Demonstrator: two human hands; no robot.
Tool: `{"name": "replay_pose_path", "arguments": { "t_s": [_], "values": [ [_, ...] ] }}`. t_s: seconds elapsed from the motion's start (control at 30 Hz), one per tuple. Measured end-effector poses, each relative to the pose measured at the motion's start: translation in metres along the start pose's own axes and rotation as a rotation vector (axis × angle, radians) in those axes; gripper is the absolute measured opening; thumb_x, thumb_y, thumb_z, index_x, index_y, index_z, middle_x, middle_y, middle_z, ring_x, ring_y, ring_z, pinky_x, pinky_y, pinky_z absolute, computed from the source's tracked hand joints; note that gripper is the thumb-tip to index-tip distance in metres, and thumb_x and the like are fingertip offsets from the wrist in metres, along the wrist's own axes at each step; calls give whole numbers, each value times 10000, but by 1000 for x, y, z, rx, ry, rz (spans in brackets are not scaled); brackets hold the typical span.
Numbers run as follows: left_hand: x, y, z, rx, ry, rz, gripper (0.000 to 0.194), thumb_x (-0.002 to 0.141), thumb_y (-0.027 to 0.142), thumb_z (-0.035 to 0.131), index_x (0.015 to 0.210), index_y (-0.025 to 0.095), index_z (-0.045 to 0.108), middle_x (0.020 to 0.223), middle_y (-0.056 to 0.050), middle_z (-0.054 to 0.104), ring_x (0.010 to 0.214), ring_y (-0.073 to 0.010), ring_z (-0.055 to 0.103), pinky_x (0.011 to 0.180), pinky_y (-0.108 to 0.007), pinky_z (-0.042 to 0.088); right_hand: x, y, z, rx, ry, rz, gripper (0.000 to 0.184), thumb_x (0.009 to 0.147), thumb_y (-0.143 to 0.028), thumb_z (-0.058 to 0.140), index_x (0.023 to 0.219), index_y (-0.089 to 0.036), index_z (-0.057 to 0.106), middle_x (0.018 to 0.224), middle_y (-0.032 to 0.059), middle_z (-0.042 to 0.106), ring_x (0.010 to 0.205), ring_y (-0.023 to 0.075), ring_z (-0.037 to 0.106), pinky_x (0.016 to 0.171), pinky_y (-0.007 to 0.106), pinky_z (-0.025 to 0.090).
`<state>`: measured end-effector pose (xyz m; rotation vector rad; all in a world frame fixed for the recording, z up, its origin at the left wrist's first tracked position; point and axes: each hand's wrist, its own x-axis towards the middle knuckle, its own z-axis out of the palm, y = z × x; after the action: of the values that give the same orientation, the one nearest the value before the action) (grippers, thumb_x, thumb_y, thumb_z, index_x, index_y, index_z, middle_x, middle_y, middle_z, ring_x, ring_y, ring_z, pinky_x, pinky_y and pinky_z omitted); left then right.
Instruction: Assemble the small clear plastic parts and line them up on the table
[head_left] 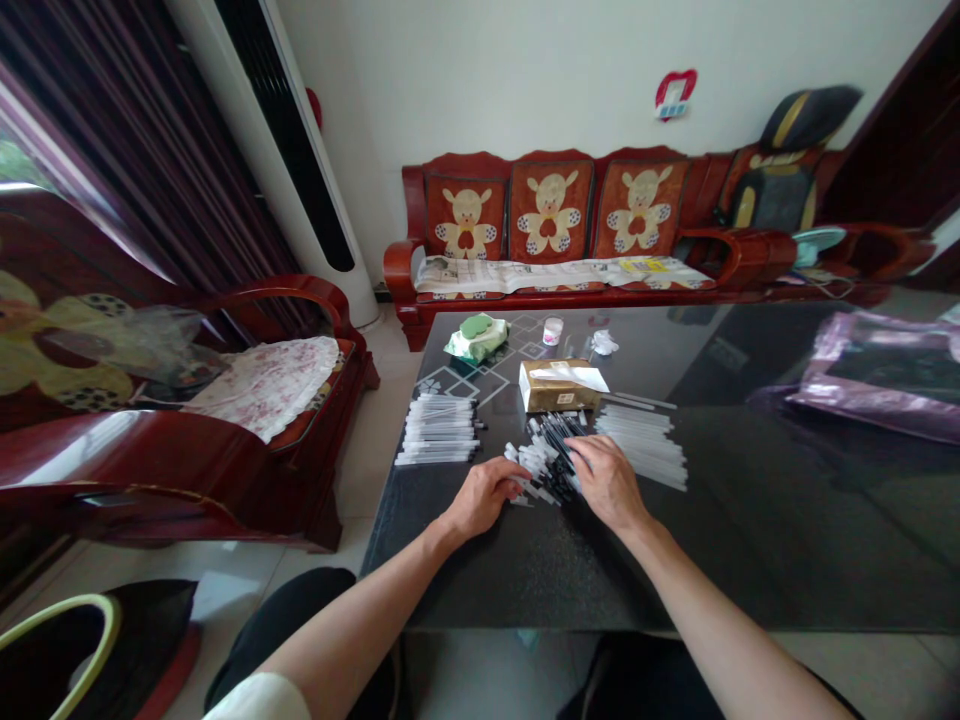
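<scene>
Slim black pen refills lie jumbled, ten o'clock from the right hand; stubby white caps, two o'clock from the left hand. I cannot tell either grip.

Short whitish sleeve at left; black trousers below.

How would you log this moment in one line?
left hand: at small white pieces | right hand: at thin black rods | table: pale tubes both sides, gold box beyond | grips: unclear
</scene>
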<state>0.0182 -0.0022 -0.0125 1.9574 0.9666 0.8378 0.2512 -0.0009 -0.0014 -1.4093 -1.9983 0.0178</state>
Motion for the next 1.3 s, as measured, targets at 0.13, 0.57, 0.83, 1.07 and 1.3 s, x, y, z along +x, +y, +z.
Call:
{"name": "replay_pose_path", "arguments": {
  "t_s": [0.13, 0.57, 0.83, 1.07, 1.3],
  "values": [
    [1, 3, 2, 20, 23, 55, 396, 821, 60, 439, 1119, 204, 657, 1165, -85, 606, 802, -138, 632, 816, -281, 496, -5, -26, 6, 36, -85, -42, 275, 909, -173, 442, 1051, -187, 678, 1019, 86, 695, 970, 232, 570, 883, 379, 456],
    [-10, -21, -63, 759, 127, -259, 180, 833, 122, 542, 977, 176, 636, 964, -82, 617, 941, -226, 589, 836, -319, 440, -4, -47, 7, 55, -118, -68, 268, 903, -157, 457, 1056, -194, 674, 1018, 80, 690, 973, 228, 565, 880, 367, 447],
    [-13, -25, -61, 919, 4, -258, 103, 834, 156, 561, 911, 181, 625, 924, -78, 613, 898, -222, 571, 830, -322, 409, -3, -51, 8, 46, -111, -53, 270, 900, -173, 461, 1066, -187, 674, 987, 91, 698, 953, 232, 582, 872, 371, 454],
    [-17, -7, -44, 796, 8, -146, 161, 920, 197, 448, 891, 191, 607, 851, -72, 610, 836, -216, 550, 778, -314, 380, -7, -71, 11, 327, -258, 170, 213, 887, -273, 492, 882, -230, 700, 736, 37, 719, 668, 193, 654, 658, 316, 492],
    [-21, 27, -28, 695, -44, 135, 228, 952, 216, 383, 906, 204, 606, 821, -50, 579, 824, -202, 516, 870, -343, 361, -15, -81, 25, 845, -578, 675, 382, 905, -478, 396, 775, -172, 584, 524, 34, 649, 322, 113, 498, 284, 190, 276]
  ]
}}
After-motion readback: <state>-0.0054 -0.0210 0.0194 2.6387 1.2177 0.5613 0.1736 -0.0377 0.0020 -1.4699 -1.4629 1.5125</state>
